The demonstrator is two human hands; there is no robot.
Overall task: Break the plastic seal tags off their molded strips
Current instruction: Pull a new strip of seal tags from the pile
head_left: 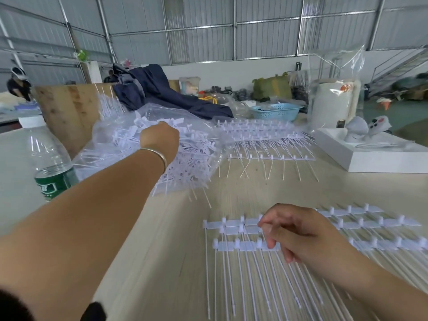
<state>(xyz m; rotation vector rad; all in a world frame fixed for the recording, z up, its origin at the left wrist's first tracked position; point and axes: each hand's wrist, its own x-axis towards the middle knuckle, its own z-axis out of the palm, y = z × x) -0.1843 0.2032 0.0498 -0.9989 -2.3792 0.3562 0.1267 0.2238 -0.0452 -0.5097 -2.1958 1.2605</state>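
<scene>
White molded strips of seal tags (243, 245) lie in overlapping rows on the table at the front right, their long thin tails pointing toward me. My right hand (298, 230) rests on them with loosely curled fingers, fingertips touching the tag heads. My left hand (159, 137), with a metal bangle on the wrist, reaches out over a heap of loose tags (185, 158) lying in a clear plastic bag at the centre left. Its fingers point away and down into the heap, so I cannot tell whether it holds anything.
More tag strips (266, 135) are stacked behind the heap. A water bottle (49, 163) stands at the left, with a wooden board (69, 107) behind it. A white tray (370, 158), a blue basket (275, 111) and dark cloth (162, 89) lie farther back.
</scene>
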